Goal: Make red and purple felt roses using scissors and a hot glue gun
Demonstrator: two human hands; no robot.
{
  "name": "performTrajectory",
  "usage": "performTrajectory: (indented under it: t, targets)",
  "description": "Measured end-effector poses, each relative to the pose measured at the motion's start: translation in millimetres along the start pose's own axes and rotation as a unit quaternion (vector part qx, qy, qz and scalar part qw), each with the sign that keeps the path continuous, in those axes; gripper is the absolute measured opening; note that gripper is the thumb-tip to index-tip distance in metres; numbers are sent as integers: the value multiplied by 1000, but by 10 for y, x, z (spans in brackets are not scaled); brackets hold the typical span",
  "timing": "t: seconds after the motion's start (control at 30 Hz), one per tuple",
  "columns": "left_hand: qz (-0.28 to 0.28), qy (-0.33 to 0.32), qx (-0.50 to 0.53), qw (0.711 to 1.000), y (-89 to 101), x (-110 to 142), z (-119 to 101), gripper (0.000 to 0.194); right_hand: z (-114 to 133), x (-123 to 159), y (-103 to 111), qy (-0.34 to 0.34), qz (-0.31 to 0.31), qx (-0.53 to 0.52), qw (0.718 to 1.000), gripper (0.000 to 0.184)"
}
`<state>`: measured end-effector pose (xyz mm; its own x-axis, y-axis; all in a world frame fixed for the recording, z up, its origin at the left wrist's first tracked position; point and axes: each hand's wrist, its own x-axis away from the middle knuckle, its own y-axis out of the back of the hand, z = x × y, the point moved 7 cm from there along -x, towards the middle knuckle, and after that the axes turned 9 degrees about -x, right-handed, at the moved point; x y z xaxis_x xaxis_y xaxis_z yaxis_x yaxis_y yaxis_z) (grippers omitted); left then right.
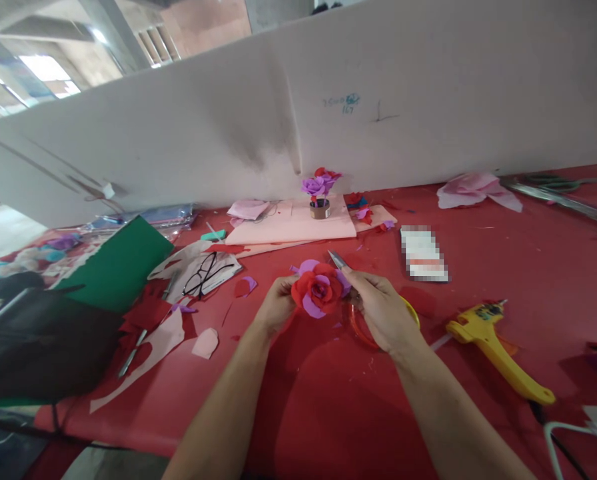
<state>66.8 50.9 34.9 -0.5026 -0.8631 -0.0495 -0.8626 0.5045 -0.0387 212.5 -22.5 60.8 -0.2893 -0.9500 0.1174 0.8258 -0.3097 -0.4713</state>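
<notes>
A red and purple flower (pixel 318 290) with layered petals is held up above the red table. My left hand (pixel 278 303) is closed on its left side, with the fingertips partly behind the petals. My right hand (pixel 381 307) is closed around scissors (pixel 336 259), whose pointed metal blades stick out up and to the left beside the flower. Most of the scissors is hidden by the hand. Under and beside my right hand shows a yellow and orange ring-shaped thing (pixel 412 312).
A yellow glue gun (pixel 498 353) lies at the right, near a phone-shaped blurred item (pixel 424 253). Behind stands a small pot (pixel 320 209) of purple and red flowers on pink sheets (pixel 288 230). Eyeglasses (pixel 206 275), scraps and a green sheet (pixel 118 267) lie left.
</notes>
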Motion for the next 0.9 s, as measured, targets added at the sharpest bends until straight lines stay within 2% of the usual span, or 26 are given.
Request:
performTrajectory:
  t: [0.33, 0.6, 0.9]
  targets:
    - [3, 5, 32, 999, -71, -7, -41, 20, 3, 1, -42, -2, -5, -21, 1000, 29]
    - [-30, -13, 76, 997, -9, -29, 19, 17, 9, 18, -57, -36, -13, -55, 998, 36]
    - [-48, 18, 147, 988, -36, -39, -6, 26, -34, 43, -87, -60, -14, -59, 996, 37]
